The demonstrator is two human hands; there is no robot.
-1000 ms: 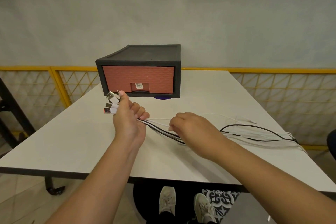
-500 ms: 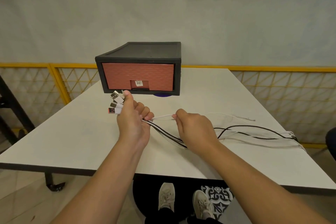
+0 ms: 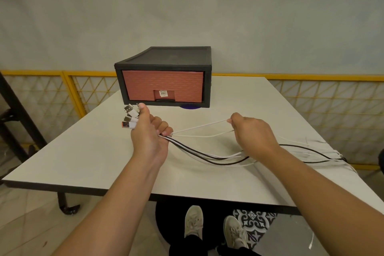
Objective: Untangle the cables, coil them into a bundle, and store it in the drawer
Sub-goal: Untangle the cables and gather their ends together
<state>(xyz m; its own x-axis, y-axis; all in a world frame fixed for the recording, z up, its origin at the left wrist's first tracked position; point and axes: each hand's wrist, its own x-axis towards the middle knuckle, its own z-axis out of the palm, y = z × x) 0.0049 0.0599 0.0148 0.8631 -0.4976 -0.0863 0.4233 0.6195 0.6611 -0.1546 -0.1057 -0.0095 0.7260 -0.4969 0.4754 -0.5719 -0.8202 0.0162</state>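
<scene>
My left hand grips a bunch of white and black cables near their ends, and several USB plugs stick out above my thumb. My right hand pinches two white cables a short way to the right and holds them taut above the table. The other cables sag onto the white table and trail to its right edge. The drawer unit, black with a reddish-brown drawer front, stands closed at the back of the table.
A yellow mesh fence runs behind the table. A black frame stands at the left. A purple disc peeks from under the drawer unit. My shoes show below the table's front edge.
My right hand has slid to the right along the cables, away from my left hand, and lifted two white cables out of the bunch. My left hand keeps its grip.
</scene>
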